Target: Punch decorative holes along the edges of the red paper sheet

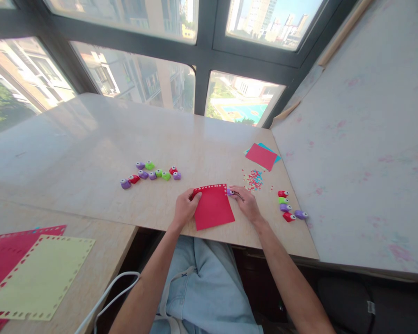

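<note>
A red sheet of paper (214, 208) lies near the table's front edge, with punched holes along its top and at the upper right side. My left hand (187, 206) pinches its left edge, thumb on top. At the upper right edge of the sheet, my right hand (245, 202) is closed on a small purple craft punch (231, 191), mostly covered by the fingers. Just beyond that hand lies a pile of red, blue and pale paper bits (255, 180).
Several purple, green and red punches (152, 175) lie to the left; more punches (284, 207) stand near the wall. Red and blue sheets (261, 156) rest at the back right. A punched pale yellow sheet (42, 278) overlaps a punched red sheet (7, 253) at lower left. A white cable (106, 294) hangs nearby.
</note>
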Demonstrator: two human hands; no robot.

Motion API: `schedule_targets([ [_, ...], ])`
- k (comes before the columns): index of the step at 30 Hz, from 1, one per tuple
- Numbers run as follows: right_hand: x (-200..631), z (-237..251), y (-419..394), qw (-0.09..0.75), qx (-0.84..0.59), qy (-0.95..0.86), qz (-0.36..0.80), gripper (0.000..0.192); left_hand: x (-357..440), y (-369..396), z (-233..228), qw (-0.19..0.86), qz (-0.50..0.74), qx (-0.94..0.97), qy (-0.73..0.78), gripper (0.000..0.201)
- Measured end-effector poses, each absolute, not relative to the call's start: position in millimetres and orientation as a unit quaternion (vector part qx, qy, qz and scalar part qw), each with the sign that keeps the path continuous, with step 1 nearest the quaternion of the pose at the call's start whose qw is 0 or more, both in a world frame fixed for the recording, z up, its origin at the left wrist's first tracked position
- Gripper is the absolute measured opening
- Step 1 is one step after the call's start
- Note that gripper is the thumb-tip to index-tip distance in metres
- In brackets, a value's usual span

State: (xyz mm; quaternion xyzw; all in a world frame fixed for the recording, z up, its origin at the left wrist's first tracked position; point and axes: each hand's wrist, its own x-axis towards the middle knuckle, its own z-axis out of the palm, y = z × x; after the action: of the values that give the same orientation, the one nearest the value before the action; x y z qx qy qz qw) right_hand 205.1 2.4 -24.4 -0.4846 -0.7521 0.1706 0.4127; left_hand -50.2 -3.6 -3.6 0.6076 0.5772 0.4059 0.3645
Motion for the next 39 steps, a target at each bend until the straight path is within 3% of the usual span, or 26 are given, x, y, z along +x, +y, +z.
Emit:
schedule_targets([
  [16, 205.0, -23.7, -0.9, 0.401, -0.471, -0.765, 0.177, 0.025, -51.4, 9.9, -2.1, 0.425, 0.372, 0.602, 0.564, 0.030],
  [27, 203.4, -21.3, -0.4, 0.391, -0.486, -0.765, 0.160, 0.027, -33.1, 35.7, 3.1, 0.339, 0.321, 0.628, 0.623, 0.028],
  [39, 204.1, -21.4, -1.6, 0.384, -0.517, -0.756, 0.121, 0.025, -42.7, 25.9, 2.3, 0.365, 0.332, 0.648, 0.580, 0.029],
])
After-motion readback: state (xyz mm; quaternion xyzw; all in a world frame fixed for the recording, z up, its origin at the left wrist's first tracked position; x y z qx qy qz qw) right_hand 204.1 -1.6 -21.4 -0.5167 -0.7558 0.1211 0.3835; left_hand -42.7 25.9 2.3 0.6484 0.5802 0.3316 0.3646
